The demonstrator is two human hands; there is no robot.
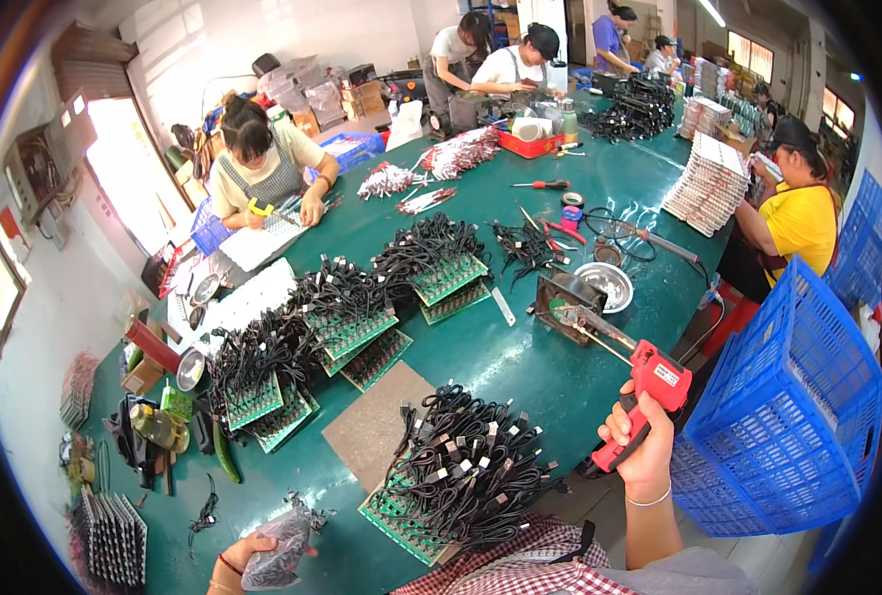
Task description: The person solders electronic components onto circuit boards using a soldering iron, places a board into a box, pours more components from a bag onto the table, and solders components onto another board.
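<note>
My right hand (639, 446) grips a red pistol-shaped soldering gun (649, 387); its metal tip points up-left at a small dark stand (565, 297) on the green table (520, 367). My left hand (247, 555) holds a clear plastic bag of small dark parts (280, 540) at the table's near edge. Between my hands lies a green circuit board loaded with black cable plugs (461, 471), resting partly on a grey mat (376, 426).
Several more green boards with black cables (352, 307) fill the table's middle. A blue plastic crate (788, 397) stands at my right. A steel bowl (607, 283), pliers, tape and stacked trays (708, 183) lie farther off. Other people work around the table.
</note>
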